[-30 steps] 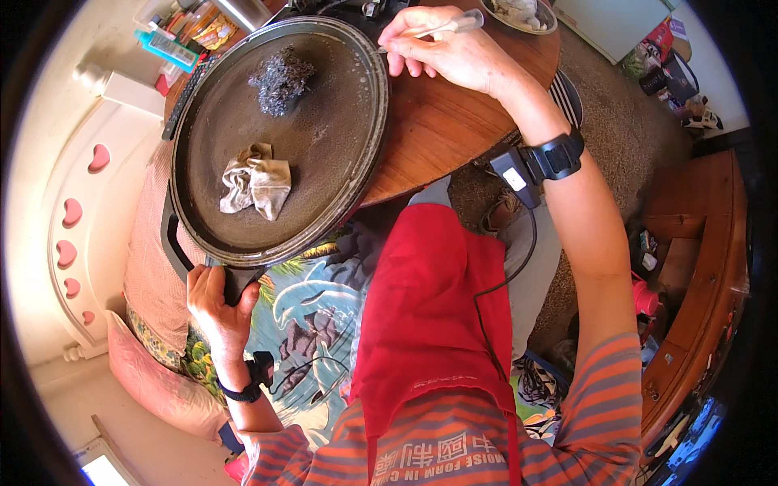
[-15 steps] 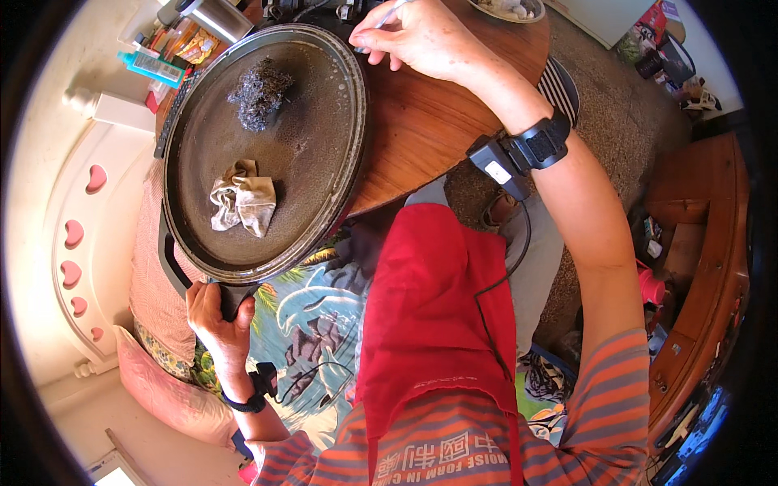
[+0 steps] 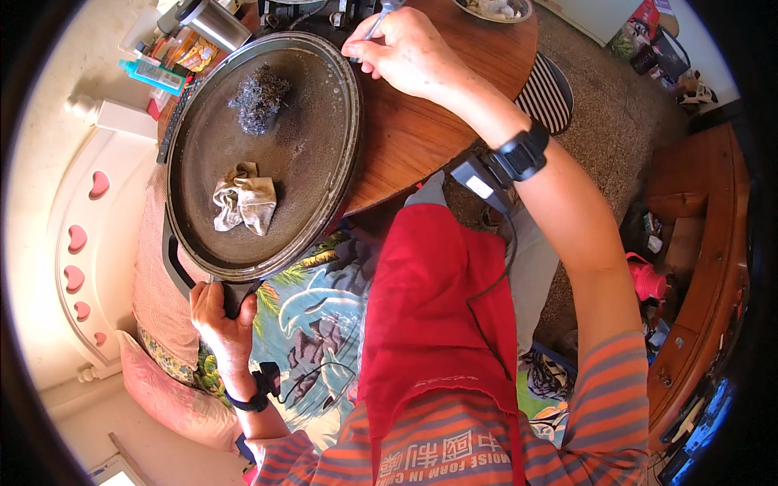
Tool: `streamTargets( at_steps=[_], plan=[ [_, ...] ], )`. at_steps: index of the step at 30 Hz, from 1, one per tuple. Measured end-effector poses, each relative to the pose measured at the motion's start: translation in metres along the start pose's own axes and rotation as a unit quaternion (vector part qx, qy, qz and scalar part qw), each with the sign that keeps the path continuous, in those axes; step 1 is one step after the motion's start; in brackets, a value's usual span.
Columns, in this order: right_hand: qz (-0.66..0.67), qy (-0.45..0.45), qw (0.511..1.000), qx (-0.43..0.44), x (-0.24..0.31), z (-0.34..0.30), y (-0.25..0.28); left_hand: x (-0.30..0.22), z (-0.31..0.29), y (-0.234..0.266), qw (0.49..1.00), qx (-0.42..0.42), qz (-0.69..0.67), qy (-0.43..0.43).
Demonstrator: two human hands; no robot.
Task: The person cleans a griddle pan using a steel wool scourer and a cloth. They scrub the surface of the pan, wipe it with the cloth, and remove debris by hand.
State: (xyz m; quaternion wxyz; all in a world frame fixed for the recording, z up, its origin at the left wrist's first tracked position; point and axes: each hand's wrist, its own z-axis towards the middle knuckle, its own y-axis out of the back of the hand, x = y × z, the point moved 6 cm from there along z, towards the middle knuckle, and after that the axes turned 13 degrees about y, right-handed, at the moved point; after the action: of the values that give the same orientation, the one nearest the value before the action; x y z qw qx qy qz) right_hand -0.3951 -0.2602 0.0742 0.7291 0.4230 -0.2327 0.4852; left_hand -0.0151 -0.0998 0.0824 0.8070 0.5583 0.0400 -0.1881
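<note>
A large round dark griddle pan (image 3: 312,174) is tilted at the table's left edge. My left hand (image 3: 220,320) grips its black handle (image 3: 237,296) at the near side. My right hand (image 3: 397,53) is closed around a slim screwdriver (image 3: 392,4) with a greyish handle; its thin shaft passes through the fingers toward the pan's far right rim. Whether the tip touches the rim, I cannot tell. On the pan's surface lie a dark steel wool scourer (image 3: 259,99) and a crumpled, stained beige rag (image 3: 245,199).
The pan overhangs a round wooden table (image 3: 421,138). Behind it stand a steel cup (image 3: 212,23), a turquoise bottle (image 3: 152,75) and a black metal appliance (image 3: 312,14). A bowl (image 3: 496,10) sits at the table's far side. A striped stool (image 3: 545,95) stands right of the table.
My right hand has shifted slightly left and nearer, and the screwdriver stands at a changed angle with more of its handle showing. My left hand keeps its grip on the pan handle.
</note>
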Motion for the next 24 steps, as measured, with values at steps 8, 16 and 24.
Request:
streamTargets(
  at_steps=[8,16,24],
  plan=[
    [0.047,0.011,0.999,-0.023,0.014,-0.022,-0.002,0.001,-0.001,0.001,1.000,0.017,0.011,0.004],
    [0.044,-0.006,0.999,-0.008,0.016,-0.039,-0.006,-0.005,0.000,0.002,1.000,0.002,0.005,-0.022],
    [0.049,0.038,0.995,-0.078,0.020,-0.039,-0.007,-0.006,-0.001,0.005,1.000,0.018,-0.004,-0.003]
  ],
)
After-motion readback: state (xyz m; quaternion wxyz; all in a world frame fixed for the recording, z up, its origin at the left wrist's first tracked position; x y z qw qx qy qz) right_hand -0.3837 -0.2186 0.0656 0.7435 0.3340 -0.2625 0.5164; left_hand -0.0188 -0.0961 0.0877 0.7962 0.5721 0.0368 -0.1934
